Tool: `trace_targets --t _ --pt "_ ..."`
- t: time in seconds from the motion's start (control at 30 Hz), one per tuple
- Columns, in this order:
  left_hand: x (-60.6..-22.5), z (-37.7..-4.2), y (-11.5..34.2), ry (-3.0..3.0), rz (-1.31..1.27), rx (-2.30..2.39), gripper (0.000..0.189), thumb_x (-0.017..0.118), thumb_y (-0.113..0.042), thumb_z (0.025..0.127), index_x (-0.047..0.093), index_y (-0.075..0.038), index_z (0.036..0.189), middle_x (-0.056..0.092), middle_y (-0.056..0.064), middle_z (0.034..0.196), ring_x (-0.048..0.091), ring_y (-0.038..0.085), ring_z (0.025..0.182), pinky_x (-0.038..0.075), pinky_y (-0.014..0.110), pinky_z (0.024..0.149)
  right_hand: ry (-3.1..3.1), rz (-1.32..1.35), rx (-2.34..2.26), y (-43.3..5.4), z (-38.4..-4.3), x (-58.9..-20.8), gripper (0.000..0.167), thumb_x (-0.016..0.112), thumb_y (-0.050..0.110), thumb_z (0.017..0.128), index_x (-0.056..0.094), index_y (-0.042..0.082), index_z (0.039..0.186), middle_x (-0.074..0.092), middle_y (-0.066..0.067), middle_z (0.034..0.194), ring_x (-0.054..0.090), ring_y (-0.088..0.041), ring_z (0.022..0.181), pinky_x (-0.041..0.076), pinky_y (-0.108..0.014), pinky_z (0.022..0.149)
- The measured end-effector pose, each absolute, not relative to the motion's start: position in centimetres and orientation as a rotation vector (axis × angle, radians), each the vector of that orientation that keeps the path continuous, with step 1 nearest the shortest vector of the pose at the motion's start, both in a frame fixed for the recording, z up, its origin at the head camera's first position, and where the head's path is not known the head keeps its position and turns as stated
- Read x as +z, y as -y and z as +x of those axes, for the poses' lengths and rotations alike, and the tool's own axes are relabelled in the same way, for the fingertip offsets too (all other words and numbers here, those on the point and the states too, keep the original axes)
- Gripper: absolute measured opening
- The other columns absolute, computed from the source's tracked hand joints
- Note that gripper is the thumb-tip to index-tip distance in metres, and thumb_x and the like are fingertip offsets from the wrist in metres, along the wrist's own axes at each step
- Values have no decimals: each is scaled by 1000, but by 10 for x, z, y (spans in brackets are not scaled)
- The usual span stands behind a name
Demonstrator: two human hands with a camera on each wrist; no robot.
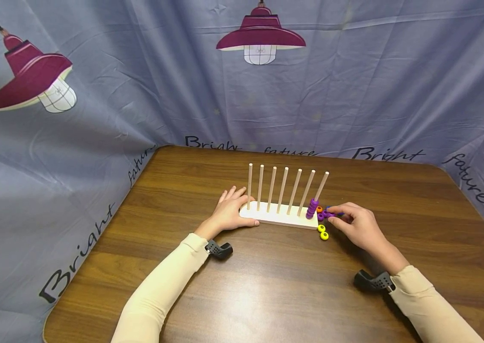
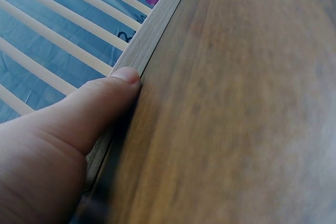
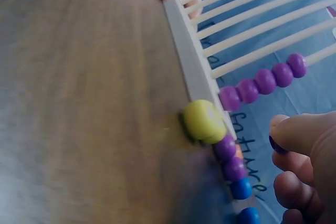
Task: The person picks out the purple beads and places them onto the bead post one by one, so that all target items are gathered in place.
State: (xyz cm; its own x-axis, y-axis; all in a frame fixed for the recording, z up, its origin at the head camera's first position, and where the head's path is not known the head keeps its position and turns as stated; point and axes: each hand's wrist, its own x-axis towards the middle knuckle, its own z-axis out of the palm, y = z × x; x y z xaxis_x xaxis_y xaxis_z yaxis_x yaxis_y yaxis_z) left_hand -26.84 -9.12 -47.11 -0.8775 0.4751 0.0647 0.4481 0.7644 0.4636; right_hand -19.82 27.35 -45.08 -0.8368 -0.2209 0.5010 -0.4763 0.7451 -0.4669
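A pale wooden peg stand (image 1: 278, 217) with a row of upright pegs sits on the table. Several purple beads (image 1: 312, 209) are stacked on its rightmost peg. My left hand (image 1: 227, 213) grips the stand's left end, the thumb (image 2: 123, 80) against its front edge. Just past the right end is my right hand (image 1: 359, 225), raised a little above the loose beads. Its thumb and index finger pinch a dark purple bead (image 3: 277, 145), mostly hidden by the fingertips.
Beside the stand's right end lie two yellow beads (image 1: 324, 236), an orange bead (image 1: 319, 209), and loose purple and blue beads (image 3: 241, 188), some partly behind the right hand. The brown wooden table (image 1: 242, 286) meets a grey-blue curtain (image 1: 224, 109) at the back.
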Motion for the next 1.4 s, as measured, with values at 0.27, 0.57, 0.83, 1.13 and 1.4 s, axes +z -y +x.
trace_targets --t 0.27,0.57,0.83,1.13,1.4 --pt "-470 -268 91 -2896 759 738 73 80 -56 78 62 -20 139 35 16 165 19 42 157 9 59 129 2543 532 793 -276 -204 -436 20 83 2 80 78 6 99 62 1 77 41 1 61 33 -19 50" --pt "-472 -270 92 -2902 766 729 72 79 -58 78 62 -21 138 35 16 165 19 42 157 10 60 129 2503 550 813 -274 -208 -418 20 82 0 79 78 6 97 64 1 77 41 3 61 33 -17 51" --pt "-473 -271 93 -2898 771 742 73 79 -58 79 62 -21 138 35 16 165 19 42 157 9 60 129 2485 607 773 -273 -212 -403 19 82 0 79 78 5 96 62 2 74 41 2 60 32 -16 51" --pt "-474 -271 92 -2901 762 741 73 79 -59 78 62 -21 138 35 16 165 19 42 157 9 59 129 2430 663 753 -271 -223 -376 19 82 -2 79 78 7 95 60 3 74 41 1 63 32 -16 56" --pt "-474 -271 92 -2902 761 744 72 80 -58 78 63 -21 137 35 16 165 19 42 157 10 59 129 2409 691 747 -265 -225 -353 19 82 -1 80 79 9 96 63 2 77 42 -1 65 31 -13 58"
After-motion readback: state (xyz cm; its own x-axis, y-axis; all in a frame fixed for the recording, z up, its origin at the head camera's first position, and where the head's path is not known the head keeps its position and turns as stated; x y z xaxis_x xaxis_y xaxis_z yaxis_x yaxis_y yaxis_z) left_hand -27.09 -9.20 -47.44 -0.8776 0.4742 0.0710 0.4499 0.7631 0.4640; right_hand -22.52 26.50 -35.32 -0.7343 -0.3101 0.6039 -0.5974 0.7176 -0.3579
